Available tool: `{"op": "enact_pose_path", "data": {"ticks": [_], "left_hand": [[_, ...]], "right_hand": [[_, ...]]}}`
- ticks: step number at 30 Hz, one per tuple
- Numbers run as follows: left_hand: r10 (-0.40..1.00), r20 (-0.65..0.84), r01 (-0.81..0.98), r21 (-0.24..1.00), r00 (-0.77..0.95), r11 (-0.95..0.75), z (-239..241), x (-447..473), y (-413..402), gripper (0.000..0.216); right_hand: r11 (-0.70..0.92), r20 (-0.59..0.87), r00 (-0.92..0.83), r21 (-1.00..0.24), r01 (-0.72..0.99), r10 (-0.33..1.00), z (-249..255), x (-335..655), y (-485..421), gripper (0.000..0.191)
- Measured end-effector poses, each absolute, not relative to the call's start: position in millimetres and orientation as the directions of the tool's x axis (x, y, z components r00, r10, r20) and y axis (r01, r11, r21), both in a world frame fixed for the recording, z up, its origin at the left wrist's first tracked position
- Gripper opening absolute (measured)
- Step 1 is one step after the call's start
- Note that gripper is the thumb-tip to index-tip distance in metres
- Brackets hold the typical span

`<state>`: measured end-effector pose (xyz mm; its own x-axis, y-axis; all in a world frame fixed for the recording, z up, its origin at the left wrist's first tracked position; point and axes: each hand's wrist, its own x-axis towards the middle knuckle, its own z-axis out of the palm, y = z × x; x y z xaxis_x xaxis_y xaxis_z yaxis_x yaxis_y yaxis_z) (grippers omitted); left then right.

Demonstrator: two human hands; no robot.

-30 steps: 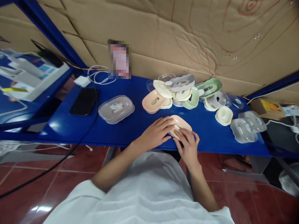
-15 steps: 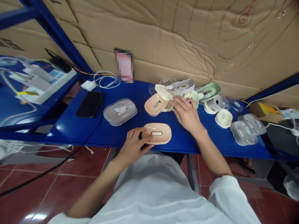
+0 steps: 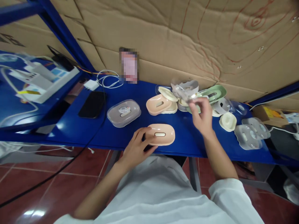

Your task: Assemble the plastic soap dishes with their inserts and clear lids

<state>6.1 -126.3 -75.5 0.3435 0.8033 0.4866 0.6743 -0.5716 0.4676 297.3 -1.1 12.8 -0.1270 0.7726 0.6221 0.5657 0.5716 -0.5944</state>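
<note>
Right now the peach soap dish point(image 3: 161, 134) lies flat near the front edge of the blue surface point(image 3: 116, 133), directly before the person. The left hand point(image 3: 138, 148) rests against its left end, fingers loosely curled on it rather than clamped. The right hand point(image 3: 202, 115) is raised above the surface, pinching a clear lid point(image 3: 184, 92), which is blurred, just in front of the heap of loose dishes and lids point(image 3: 193, 96) at the back. Judging by this, one closed clear-lidded dish point(image 3: 124, 113) already stands apart to the left, while the peach dish has no lid on it, and many parts in the heap, plus two clear lids point(image 3: 252, 134) at the right, appear unpaired. Open blue surface lies between the peach dish and the heap. A black phone point(image 3: 92, 104) and cables point(image 3: 105, 79) lie at the left, and the dish sits near the front edge.
</note>
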Motion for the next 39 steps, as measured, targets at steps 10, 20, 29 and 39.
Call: {"op": "enact_pose_path", "data": {"ticks": [10, 20, 29, 39], "left_hand": [[0.802, 0.458, 0.624, 0.511, 0.384, -0.591, -71.5, 3.4, -127.0, 0.050], [0.814, 0.457, 0.636, 0.518, 0.360, -0.572, -70.8, 4.7, -128.4, 0.048], [0.862, 0.417, 0.680, 0.545, 0.287, -0.491, -72.8, 9.7, -127.3, 0.056], [0.888, 0.379, 0.616, 0.644, 0.259, -0.454, -85.1, 1.7, -129.6, 0.079]], "right_hand": [[0.001, 0.110, 0.228, -0.903, 0.429, 0.967, -59.1, 358.1, -120.1, 0.065], [0.299, -0.033, -0.366, -0.513, 0.805, 0.930, -44.6, 370.2, -151.9, 0.091], [0.315, 0.268, -0.219, -0.396, 0.863, 0.938, -51.7, 361.0, -146.7, 0.083], [0.459, 0.310, -0.369, -0.304, 0.835, 0.876, -50.6, 237.9, -118.4, 0.071]]}}
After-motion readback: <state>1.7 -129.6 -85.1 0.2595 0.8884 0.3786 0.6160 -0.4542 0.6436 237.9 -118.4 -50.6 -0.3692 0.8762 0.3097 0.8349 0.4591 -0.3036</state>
